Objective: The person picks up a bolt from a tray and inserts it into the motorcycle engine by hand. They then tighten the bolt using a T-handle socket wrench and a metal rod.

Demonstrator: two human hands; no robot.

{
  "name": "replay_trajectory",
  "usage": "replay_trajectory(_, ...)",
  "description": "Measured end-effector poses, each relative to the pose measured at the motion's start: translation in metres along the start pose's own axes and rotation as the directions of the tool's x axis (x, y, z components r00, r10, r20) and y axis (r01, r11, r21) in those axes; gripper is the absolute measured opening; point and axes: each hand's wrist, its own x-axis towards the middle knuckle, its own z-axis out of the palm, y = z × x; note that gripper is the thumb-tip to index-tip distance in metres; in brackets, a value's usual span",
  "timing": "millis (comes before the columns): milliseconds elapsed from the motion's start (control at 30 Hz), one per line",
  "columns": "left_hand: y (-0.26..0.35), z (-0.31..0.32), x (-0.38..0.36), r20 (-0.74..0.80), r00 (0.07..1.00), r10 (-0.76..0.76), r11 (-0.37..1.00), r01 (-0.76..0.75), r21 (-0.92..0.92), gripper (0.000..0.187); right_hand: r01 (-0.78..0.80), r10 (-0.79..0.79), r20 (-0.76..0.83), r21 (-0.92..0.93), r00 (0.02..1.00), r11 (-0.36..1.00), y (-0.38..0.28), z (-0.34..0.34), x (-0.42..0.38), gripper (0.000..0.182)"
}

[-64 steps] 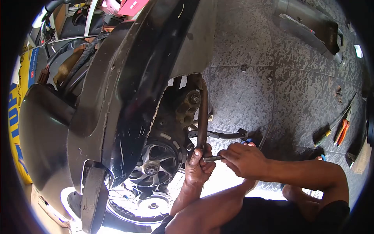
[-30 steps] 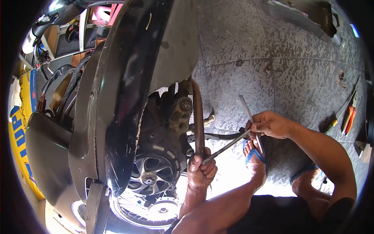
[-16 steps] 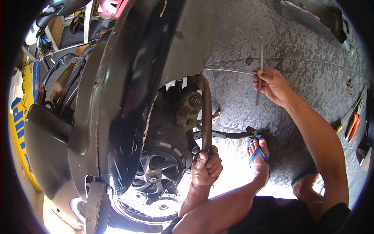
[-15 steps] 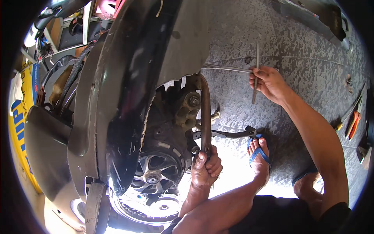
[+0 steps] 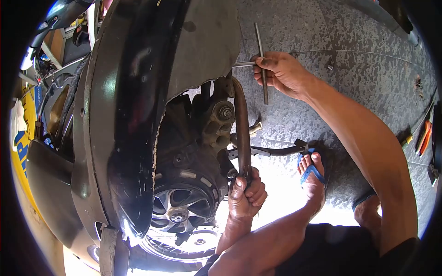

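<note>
My left hand (image 5: 247,195) is closed round the lower end of a curved brown metal tube (image 5: 242,133) on the side of a motorcycle (image 5: 124,115). Higher up, my right hand (image 5: 282,73) grips a T-handle wrench (image 5: 258,39) where its crossbar meets the shaft. The shaft points left toward the motorcycle, and its far end is hidden behind the grey body panel (image 5: 207,50). Below the panel's ragged edge, a bolt in a metal bracket (image 5: 225,113) and a spoked fan-like wheel (image 5: 177,215) are exposed.
A black pedal lever (image 5: 276,150) juts out near my sandalled foot (image 5: 313,172). Orange-handled pliers (image 5: 424,138) and a yellow-handled tool (image 5: 407,140) lie on the spotted grey floor at right. The motorcycle's wire wheel (image 5: 184,250) is at the bottom.
My right hand has moved left and slightly up with the T-handle wrench, so more of its shaft is behind the panel. My left hand keeps its hold on the tube. The view has shifted slightly.
</note>
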Motion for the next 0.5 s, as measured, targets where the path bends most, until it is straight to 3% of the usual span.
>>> replay_trajectory(267, 0.000, -0.001, 0.001, 0.037, 0.999, 0.003, 0.999, -0.002, -0.045, 0.050, -0.013, 0.013, 0.035, 0.008, 0.999, 1.000, 0.005, 0.002, 0.012, 0.024)
replay_trajectory(333, 0.002, 0.004, 0.002, 0.037, 0.999, -0.009, 0.994, 0.013, -0.104, 0.046, -0.045, 0.043, 0.022, 0.064, 0.999, 0.997, 0.008, 0.004, 0.016, 0.024)
replay_trajectory(500, 0.004, 0.003, 0.000, 0.011, 0.999, -0.046, 0.998, 0.046, -0.035, 0.039, -0.049, 0.048, 0.012, 0.199, 0.999, 0.979, 0.017, 0.011, 0.020, 0.017)
